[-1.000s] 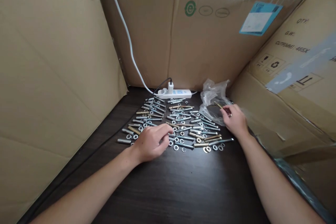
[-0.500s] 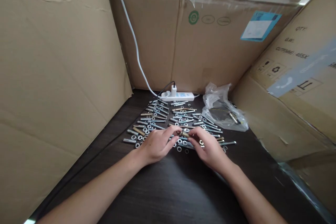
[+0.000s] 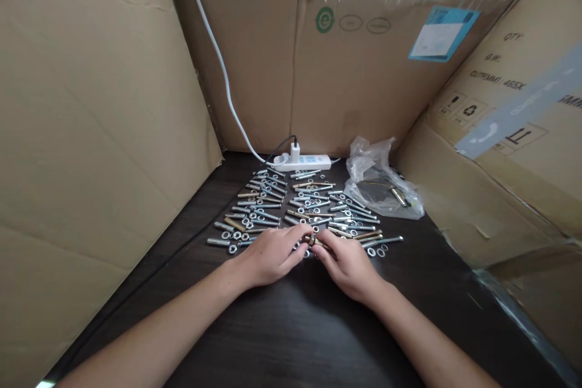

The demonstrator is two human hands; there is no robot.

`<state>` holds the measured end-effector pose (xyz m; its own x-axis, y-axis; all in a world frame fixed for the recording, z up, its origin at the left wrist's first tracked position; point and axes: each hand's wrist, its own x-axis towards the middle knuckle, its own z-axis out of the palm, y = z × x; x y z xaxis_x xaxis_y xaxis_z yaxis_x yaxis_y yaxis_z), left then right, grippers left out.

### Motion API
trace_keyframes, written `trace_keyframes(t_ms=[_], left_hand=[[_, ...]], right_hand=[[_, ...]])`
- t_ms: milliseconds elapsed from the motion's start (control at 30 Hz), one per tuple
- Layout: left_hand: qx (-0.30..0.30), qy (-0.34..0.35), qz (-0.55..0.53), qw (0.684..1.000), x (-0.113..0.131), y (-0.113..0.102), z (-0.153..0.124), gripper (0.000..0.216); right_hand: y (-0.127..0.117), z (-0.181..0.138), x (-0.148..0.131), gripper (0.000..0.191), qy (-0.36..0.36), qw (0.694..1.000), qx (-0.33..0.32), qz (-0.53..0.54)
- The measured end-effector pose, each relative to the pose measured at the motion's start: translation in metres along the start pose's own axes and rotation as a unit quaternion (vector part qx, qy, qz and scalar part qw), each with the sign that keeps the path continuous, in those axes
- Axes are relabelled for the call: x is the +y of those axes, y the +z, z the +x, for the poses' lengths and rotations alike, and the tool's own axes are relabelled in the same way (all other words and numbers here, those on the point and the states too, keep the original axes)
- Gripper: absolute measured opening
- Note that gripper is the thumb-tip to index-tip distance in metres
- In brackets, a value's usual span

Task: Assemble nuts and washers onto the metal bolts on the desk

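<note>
My left hand [image 3: 273, 254] is closed in a pinch on a small brass-coloured nut [image 3: 311, 239]. Opposite it, my right hand [image 3: 350, 264] grips a brass-coloured bolt [image 3: 321, 244] between thumb and fingers, its end meeting the nut. Whether the nut sits on the thread is too small to tell. Both hands are just above the near edge of the laid-out hardware. Steel sleeves [image 3: 219, 242], washers [image 3: 371, 252], loose nuts [image 3: 233, 249] and long bolts [image 3: 386, 241] lie in rows on the dark table, some hidden behind my fingers.
A white power strip [image 3: 302, 162] with a plugged-in charger [image 3: 295, 151] lies at the back. A clear plastic bag [image 3: 375, 179] with metal parts rests at back right. A black cable [image 3: 182, 250] crosses the left side. Cardboard walls [image 3: 254, 60] enclose the table [image 3: 273, 339].
The camera view has shifted slightly. My right hand has turned and drawn closer to the left, so the bolt and nut now show more clearly between the fingertips.
</note>
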<state>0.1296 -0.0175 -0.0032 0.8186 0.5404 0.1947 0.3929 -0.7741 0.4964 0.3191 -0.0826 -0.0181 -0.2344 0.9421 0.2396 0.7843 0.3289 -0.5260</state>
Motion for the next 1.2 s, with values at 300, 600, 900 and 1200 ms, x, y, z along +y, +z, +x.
trace_keyframes(t_ms=[300,600,900,1200], left_hand=[[-0.020,-0.019,0.037,0.999,0.0065,-0.0015,0.0011,0.020],[-0.002,-0.029,0.038,0.999,0.0061,0.0012,0.0008,0.034],[0.026,0.011,-0.044,0.999,0.0062,-0.0020,-0.0030,0.017],[0.016,-0.008,-0.054,0.998,0.0051,0.0005,-0.0018,0.019]], right_hand=[[0.0014,-0.0024,-0.0032,0.022,-0.012,0.997,0.008,-0.077],[0.0021,-0.0038,-0.0039,0.022,-0.064,0.994,0.056,-0.071],[0.0024,-0.0047,-0.0034,0.022,-0.037,0.995,0.089,-0.028],[0.0030,-0.0056,0.0001,0.023,-0.030,0.996,0.089,-0.005]])
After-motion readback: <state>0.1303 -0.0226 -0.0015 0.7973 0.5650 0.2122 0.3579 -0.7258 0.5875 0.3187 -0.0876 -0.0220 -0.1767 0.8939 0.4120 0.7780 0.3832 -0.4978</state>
